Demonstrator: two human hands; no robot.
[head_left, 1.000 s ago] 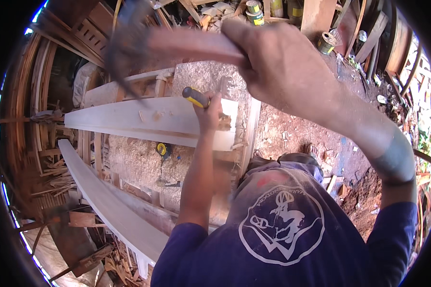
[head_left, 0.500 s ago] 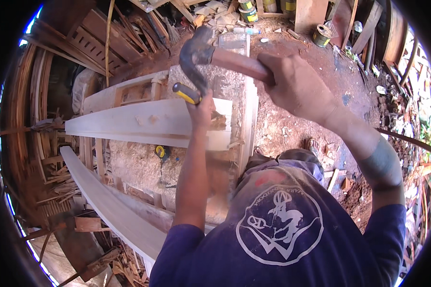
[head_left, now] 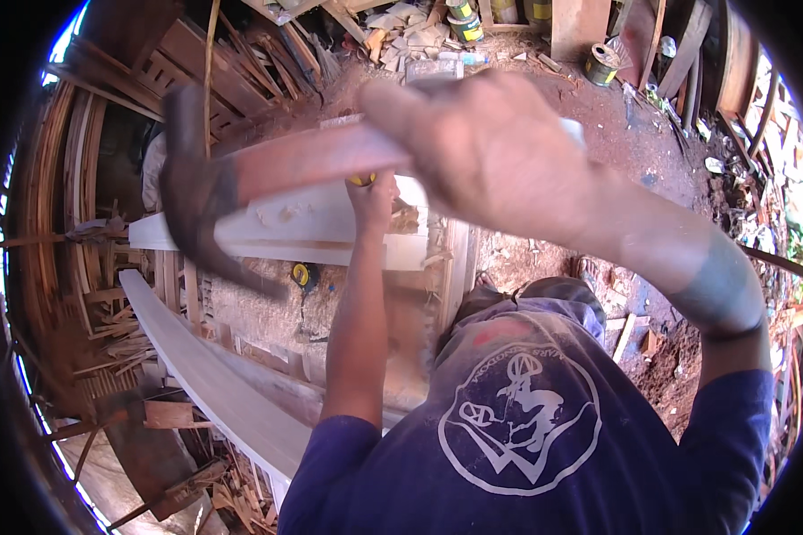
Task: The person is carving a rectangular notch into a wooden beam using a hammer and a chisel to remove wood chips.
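My right hand (head_left: 509, 147), raised high and blurred by motion, grips the wooden handle of a claw hammer (head_left: 321, 160). The dark hammer head hangs out to the left, over the far end of a pale wooden beam (head_left: 285, 218). Closed round a chisel (head_left: 362, 179) with a yellow and black handle, my left hand (head_left: 375, 201) is at the beam's right end. Only a bit of yellow handle shows; the hammer hides the rest and the blade is out of sight. Right beside that hand, the wood has a rough, chipped recess (head_left: 405, 219).
A yellow and black tape measure (head_left: 303, 275) lies on the sawdust-covered bench below the beam. A second long pale board (head_left: 205, 379) slants across the lower left. Scrap wood (head_left: 410, 31) and cans (head_left: 601, 64) stand at the back; stacked planks line the left.
The hammer has been lifted nearer the camera and its head has swung left, away from the chisel. My left hand has stayed almost in place on the chisel.
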